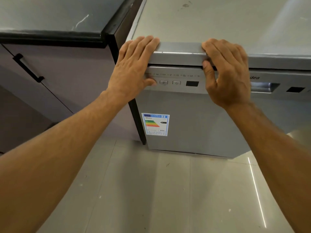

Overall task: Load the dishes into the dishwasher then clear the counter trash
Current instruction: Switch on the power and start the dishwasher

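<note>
Pale floor tiles (pixel 151 190) fill the near ground. Above them stands the silver dishwasher (pixel 193 118), door shut, with an energy label (pixel 155 124) low on its left front. The left hand (pixel 134 64) lies flat over the top left corner, fingers spread open on the lid, thumb on the control panel (pixel 176 79). The right hand (pixel 227 71) curls over the top front edge, thumb tucked at the door's seam. Further left sits a dark countertop (pixel 50 19) over a purple cabinet (pixel 67 73).
</note>
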A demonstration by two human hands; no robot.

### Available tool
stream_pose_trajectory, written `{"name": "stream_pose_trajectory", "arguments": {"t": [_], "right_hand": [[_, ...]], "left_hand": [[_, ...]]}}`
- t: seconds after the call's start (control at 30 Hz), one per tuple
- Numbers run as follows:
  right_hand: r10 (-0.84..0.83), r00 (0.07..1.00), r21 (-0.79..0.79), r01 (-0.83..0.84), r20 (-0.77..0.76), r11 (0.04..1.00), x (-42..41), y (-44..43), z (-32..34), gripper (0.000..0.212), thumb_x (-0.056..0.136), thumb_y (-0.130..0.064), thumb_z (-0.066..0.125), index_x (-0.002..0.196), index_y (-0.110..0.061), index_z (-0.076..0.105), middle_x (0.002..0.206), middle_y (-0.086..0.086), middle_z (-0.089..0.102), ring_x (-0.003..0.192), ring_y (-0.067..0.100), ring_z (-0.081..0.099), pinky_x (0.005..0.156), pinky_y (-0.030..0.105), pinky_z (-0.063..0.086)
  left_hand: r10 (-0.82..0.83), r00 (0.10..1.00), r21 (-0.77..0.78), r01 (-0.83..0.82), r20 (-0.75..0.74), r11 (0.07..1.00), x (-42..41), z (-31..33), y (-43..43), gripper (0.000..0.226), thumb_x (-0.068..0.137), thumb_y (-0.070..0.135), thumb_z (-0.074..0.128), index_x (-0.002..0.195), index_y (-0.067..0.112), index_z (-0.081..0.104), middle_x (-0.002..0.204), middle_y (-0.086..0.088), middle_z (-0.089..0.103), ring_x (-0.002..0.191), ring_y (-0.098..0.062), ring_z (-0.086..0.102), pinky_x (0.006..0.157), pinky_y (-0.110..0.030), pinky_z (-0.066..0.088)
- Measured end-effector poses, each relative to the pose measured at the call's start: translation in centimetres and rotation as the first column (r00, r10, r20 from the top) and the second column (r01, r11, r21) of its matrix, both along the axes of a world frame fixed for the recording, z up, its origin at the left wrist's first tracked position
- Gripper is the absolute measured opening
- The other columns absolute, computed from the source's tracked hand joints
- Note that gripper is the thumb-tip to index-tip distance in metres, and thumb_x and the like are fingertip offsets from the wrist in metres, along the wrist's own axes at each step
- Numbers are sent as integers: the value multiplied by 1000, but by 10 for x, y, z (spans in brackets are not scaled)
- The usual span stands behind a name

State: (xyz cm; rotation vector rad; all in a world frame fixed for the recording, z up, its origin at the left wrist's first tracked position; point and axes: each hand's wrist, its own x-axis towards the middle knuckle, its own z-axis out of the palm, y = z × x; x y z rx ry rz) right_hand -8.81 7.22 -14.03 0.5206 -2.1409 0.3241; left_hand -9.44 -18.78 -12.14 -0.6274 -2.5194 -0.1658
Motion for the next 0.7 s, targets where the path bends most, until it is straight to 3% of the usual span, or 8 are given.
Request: {"name": "stream_pose_trajectory", "arguments": {"t": [0.27,0.53,0.7], "right_hand": [[48,999,48,-48,-3,998,-3,11,1,36,103,-16,46,136,-7,54,137,7,57,127,25,51,110,34,33],[52,998,53,-54,27,997,-1,12,3,37,103,-18,47,137,-7,53,138,8,56,128,26,51,110,38,35],[65,997,147,-71,49,987,0,25,11,38,104,-26,45,138,-12,53,138,8,56,127,26,50,110,39,34]], "left_hand": [[23,999,-6,-24,-22,1000,1,0,3,100,68,42,82,148,12,29,152,-9,34,142,-28,25,119,-37,8],[32,999,-20,-32,-20,999,2,1,3,101,66,43,82,147,12,31,151,-8,35,142,-29,27,119,-37,10],[24,1000,-32,-24,4,999,3,4,2,103,67,44,82,149,12,28,153,-9,32,143,-29,24,120,-39,9]]}}
